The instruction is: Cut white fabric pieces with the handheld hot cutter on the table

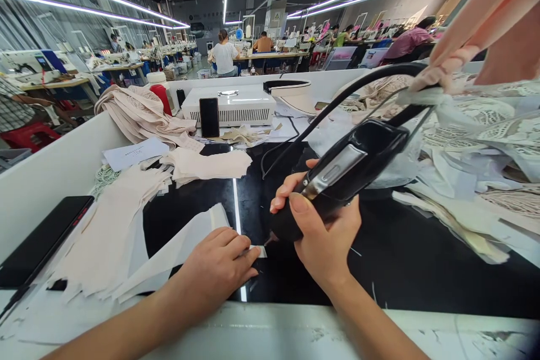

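Note:
My right hand (327,230) is closed around a black handheld power tool (337,171) with a silver lever and a thick cable at its upper end. The tool tilts down to the left, and its rounded lower end is just above the glossy black work surface (405,270). My left hand (223,261) has its fingers together, pressed onto a pale cloth piece (181,236) whose small white end shows beyond the fingertips. The fingers cover part of the cloth. A small gap separates this hand from the tool.
Stacked pale cloth pieces (105,230) lie to the left, near a black power bank (42,242). Behind stand a phone (210,117), a white vented box (236,107) and a sun visor (293,95). Lace fabric (472,124) fills the right, beneath hanging pink cloth (485,22) tied around the cable.

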### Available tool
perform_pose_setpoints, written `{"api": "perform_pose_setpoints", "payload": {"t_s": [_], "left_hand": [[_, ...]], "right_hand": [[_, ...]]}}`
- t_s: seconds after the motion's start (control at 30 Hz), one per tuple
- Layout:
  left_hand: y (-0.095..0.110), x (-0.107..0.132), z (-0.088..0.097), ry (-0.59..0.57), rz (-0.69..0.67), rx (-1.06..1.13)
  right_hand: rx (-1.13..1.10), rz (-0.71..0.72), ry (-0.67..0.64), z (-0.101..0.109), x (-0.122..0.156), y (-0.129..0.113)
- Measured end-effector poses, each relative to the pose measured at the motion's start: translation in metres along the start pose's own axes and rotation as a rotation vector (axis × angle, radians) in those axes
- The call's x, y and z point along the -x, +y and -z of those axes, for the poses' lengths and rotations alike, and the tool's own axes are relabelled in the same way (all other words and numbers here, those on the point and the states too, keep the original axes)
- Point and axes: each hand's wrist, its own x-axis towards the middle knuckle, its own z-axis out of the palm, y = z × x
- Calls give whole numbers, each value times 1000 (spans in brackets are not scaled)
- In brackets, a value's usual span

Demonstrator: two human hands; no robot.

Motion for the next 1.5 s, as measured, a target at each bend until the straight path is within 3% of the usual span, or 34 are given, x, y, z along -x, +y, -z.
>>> {"api": "perform_pose_setpoints", "payload": {"t_s": [0.47, 0.93, 1.2, 1.5], "left_hand": [[0, 1, -3, 40, -5, 3], [-3, 0, 7, 34, 9, 106], [-15, 27, 33, 118, 80, 120], [3, 41, 21, 81, 71, -22]], "right_hand": [[42, -22, 7, -1, 2, -2], [8, -22, -30, 3, 11, -4], [6, 1, -43, 6, 10, -5], [20, 20, -48, 7, 8, -4]]}}
